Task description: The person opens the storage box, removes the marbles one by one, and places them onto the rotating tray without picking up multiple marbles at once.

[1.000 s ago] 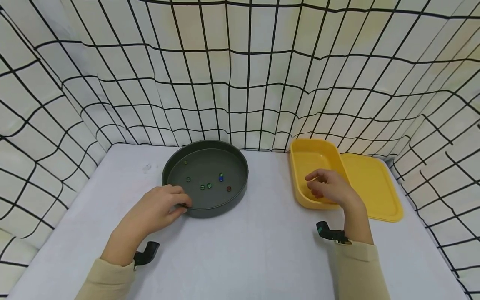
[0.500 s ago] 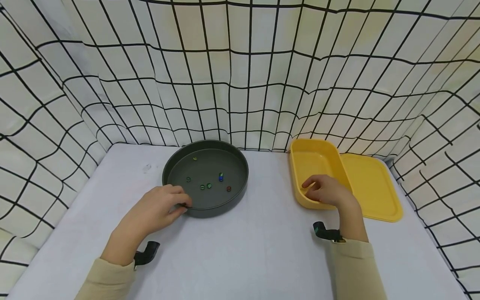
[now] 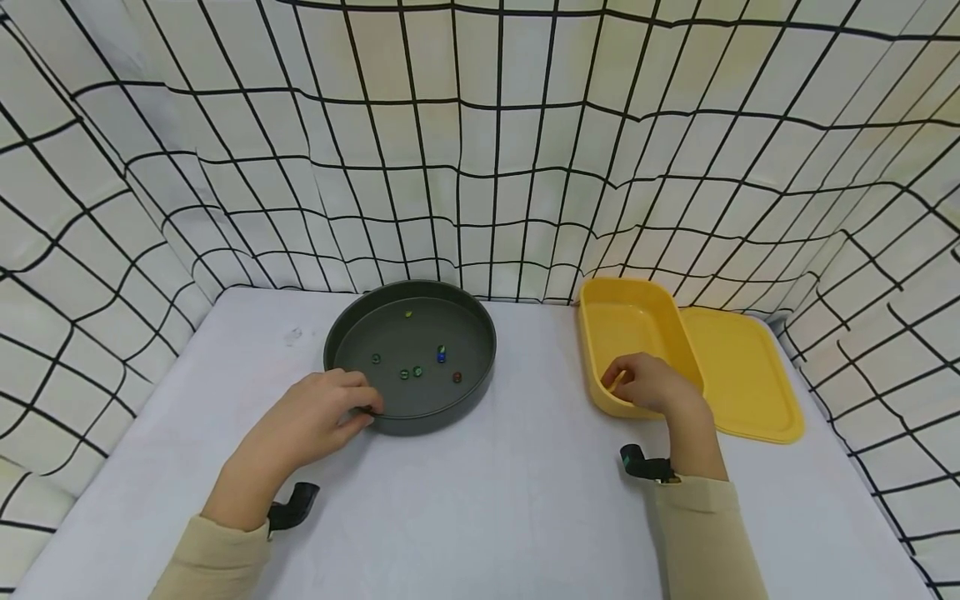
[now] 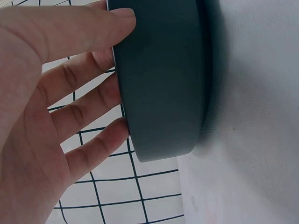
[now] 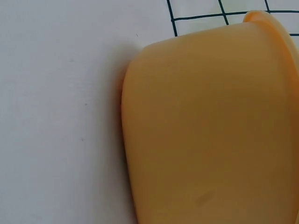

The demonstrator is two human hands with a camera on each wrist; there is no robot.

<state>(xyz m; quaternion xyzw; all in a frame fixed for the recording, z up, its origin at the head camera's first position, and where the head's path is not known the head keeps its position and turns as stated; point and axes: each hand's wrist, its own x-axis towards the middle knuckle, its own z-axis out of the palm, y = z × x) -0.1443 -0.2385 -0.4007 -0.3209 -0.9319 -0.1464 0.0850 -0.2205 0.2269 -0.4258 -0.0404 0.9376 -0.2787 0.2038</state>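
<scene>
My left hand (image 3: 322, 412) grips the near-left rim of a round dark grey pan (image 3: 420, 402), with the thumb outside and fingers at the rim; the left wrist view shows this grip from the side. Inside the pan lie several small glass marbles: green marbles (image 3: 417, 372), a blue marble (image 3: 441, 357), a red marble (image 3: 457, 377) and a yellowish marble (image 3: 408, 314) near the far side. My right hand (image 3: 651, 387) reaches with bent fingers into the near end of a yellow plastic box (image 3: 637, 287). Its fingertips are partly hidden, and the right wrist view shows only the box's outer wall (image 5: 210, 126).
A flat yellow lid (image 3: 746, 375) lies right of the box, partly under or against it. Black-lined white cloth walls (image 3: 480, 133) enclose the white table (image 3: 487, 500) at the back and sides.
My right hand has moved left and lower into the box. The yellowish marble has rolled rightward along the pan's far side. My left hand keeps its grip on the rim.
</scene>
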